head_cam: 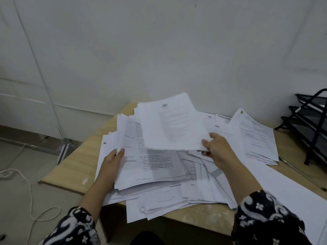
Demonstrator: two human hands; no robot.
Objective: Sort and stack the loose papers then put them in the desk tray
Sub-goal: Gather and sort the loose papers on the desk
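A wide, messy heap of loose white printed papers [159, 183] covers the wooden desk [76, 167]. My right hand [217, 149] pinches the near right corner of a sheaf of sheets [169, 124], lifted above the heap and blurred. My left hand [113, 161] grips the left edge of a thick bundle of papers [150, 163] lying on the heap, thumb on top. A neater pile of papers [254, 135] lies at the far right. The black mesh desk tray [307, 119], with three tiers, stands at the desk's far right edge against the wall.
A large white sheet [290, 195] lies along the right side of the desk. A pen [300, 174] rests between it and the tray. The wall is close behind the desk. A white cable [30, 191] snakes over the floor at the left.
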